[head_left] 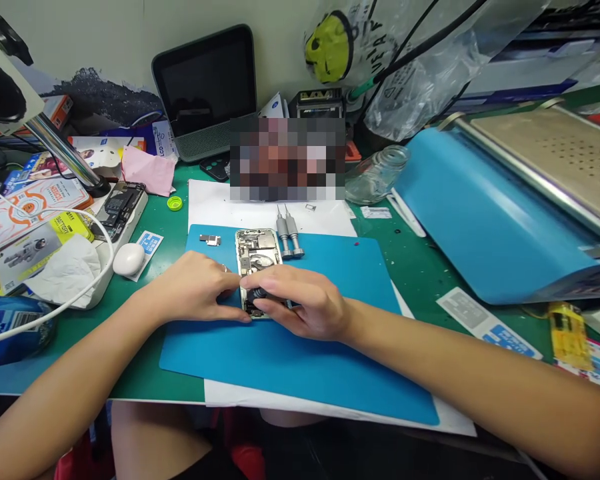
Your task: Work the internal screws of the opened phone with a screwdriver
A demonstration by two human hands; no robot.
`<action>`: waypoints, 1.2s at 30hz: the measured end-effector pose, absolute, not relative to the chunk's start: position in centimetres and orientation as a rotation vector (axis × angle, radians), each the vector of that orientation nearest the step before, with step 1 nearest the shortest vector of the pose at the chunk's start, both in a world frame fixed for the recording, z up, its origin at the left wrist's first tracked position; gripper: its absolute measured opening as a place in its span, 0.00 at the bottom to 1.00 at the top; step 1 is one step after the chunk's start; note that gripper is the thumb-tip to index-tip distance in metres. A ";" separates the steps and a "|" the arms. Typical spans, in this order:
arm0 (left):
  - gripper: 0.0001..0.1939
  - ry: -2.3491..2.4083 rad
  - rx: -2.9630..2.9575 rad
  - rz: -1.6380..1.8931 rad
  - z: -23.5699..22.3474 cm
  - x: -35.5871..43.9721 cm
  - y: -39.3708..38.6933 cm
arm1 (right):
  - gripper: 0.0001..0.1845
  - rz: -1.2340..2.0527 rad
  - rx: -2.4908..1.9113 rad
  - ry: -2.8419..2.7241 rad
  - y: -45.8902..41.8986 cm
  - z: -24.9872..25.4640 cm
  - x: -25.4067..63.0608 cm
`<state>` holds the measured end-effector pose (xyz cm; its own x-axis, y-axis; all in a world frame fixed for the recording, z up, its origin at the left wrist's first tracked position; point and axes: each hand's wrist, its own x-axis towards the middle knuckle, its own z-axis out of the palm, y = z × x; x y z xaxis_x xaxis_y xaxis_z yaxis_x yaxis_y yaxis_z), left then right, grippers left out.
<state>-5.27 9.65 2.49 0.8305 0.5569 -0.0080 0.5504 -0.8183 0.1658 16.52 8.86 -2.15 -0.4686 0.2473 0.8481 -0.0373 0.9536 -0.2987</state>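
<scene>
An opened smartphone (258, 248) with bare inner parts lies on a blue mat (330, 373). At its left edge, my left hand (193, 287) grips the frame, with the thumb by the lower corner and the fingers curled higher up. My right hand (310, 303) is over the phone's lower half, thumb and fingers drawn together around a small dark piece whose kind I cannot make out. This hand covers part of the phone. Just beyond the phone's upper right corner lie two grey screwdrivers (290, 233), side by side. A small metal phone part (211, 240) rests on the mat to the left.
White paper (210, 200) sticks out under the mat. On the left are a white earbud case (129, 259), another opened phone (120, 207) and battery packaging (35, 253). A glass jar (377, 175) lies behind; a blue machine (445, 220) stands right. A dark screen (205, 83) stands at the back.
</scene>
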 end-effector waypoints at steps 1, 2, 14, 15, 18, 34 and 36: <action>0.24 0.869 2.853 0.063 2.5 -5.3 9.6 | 0.30 0.336 -0.146 -2.033 8.9 -2.2 16.5; 0.24 0.869 2.855 0.065 2.5 -5.3 9.6 | 0.30 0.337 -0.139 -2.030 8.8 -2.2 16.5; 0.24 0.861 2.850 0.078 2.4 -5.3 9.6 | 0.29 0.341 -0.134 -2.022 8.9 -2.3 16.5; 0.24 0.860 2.849 0.077 2.4 -5.3 9.6 | 0.29 0.340 -0.134 -2.021 8.8 -2.3 16.5; 0.24 0.865 2.847 0.073 2.4 -5.3 9.6 | 0.29 0.341 -0.139 -2.025 8.8 -2.2 16.5; 0.24 0.863 2.841 0.094 2.4 -5.3 9.6 | 0.27 0.359 -0.164 -2.038 8.9 -2.3 16.5; 0.25 0.864 2.845 0.105 2.3 -5.3 9.6 | 0.28 0.365 -0.164 -2.038 8.9 -2.3 16.5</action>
